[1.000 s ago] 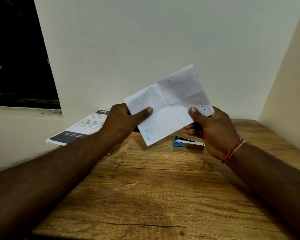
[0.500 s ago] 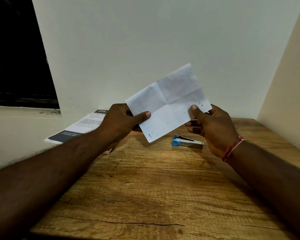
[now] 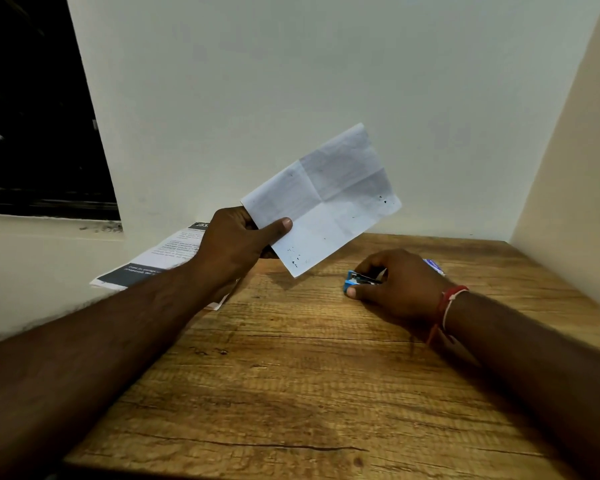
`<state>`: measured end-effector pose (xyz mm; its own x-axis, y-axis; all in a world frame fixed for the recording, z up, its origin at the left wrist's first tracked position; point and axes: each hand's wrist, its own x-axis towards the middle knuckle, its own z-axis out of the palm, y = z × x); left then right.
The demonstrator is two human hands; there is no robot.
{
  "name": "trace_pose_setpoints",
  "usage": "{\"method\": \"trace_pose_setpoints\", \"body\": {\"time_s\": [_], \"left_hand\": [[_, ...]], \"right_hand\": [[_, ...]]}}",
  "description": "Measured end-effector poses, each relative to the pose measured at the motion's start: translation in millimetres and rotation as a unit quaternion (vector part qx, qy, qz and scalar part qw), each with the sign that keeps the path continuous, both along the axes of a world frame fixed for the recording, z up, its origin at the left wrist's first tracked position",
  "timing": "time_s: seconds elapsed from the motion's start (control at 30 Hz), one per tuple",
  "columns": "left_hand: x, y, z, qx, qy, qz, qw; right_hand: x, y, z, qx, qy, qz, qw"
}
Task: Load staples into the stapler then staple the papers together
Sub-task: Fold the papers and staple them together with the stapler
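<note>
1. Black window opening [image 3: 32, 116]: fills the upper area far left of the left hand, set in a pale wall [image 3: 291, 81].
2. Printed leaflet [image 3: 160, 261]: lies flat at the far left edge of the wooden table [image 3: 291, 393], just behind the left wrist. The left forearm covers part of it. A dark band with white text runs along its near end.
3. Left hand [image 3: 236, 247]: raised above the table and clamped on the papers. The thumb lies across the near face, and the other fingers curl behind the lower left edge.
4. Papers [image 3: 323, 199]: white, creased in a cross, with small dark specks near the lower corner and the right corner. They are held clear of the table, tilted, extending up and to the right from the left hand. Only the left hand touches them. Whether the sheets are joined cannot be determined.
5. Stapler [image 3: 355, 282]: small, with a blue front end, at table level between the two hands and under the right hand's fingers.
6. Right hand [image 3: 399, 285]: low at the table, well apart from the left hand. The fingers curl over the stapler, and the thumb tip rests against its blue end.
7. Thread band [image 3: 445, 306]: red and white, worn on the right wrist.
8. White-and-blue item [image 3: 433, 266]: just behind the right hand, mostly hidden and not identifiable.
</note>
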<state>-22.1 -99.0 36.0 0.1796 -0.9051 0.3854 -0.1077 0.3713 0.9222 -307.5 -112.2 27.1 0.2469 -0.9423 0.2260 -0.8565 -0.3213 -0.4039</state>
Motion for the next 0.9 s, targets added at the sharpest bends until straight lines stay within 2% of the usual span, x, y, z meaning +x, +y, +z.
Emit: {"method": "trace_pose_setpoints", "body": {"time_s": [0.43, 0.47, 0.5, 0.53, 0.6, 0.73, 0.9], "left_hand": [[-2, 1, 0, -0.015, -0.011, 0.012, 1.000], [-2, 1, 0, -0.016, -0.011, 0.012, 1.000], [-2, 1, 0, -0.018, -0.011, 0.012, 1.000], [-1, 1, 0, -0.019, -0.012, 0.015, 1.000], [0, 0, 0, -0.022, -0.015, 0.024, 0.999], [0, 0, 1, -0.027, -0.013, 0.024, 0.999], [-4, 4, 1, -0.027, -0.016, 0.015, 0.999]], "right_hand": [[4, -2, -8, -0.002, -0.025, 0.048, 0.999], [5, -4, -12, 0.003, -0.078, 0.062, 0.995], [7, -4, -15, 0.028, -0.173, 0.086, 0.981], [10, -3, -16, 0.064, -0.275, 0.106, 0.953], [12, -3, -13, 0.086, -0.375, 0.119, 0.915], [16, 1, -9, 0.126, -0.445, 0.134, 0.877], [17, 7, -8, 0.162, -0.477, 0.160, 0.849]]}}
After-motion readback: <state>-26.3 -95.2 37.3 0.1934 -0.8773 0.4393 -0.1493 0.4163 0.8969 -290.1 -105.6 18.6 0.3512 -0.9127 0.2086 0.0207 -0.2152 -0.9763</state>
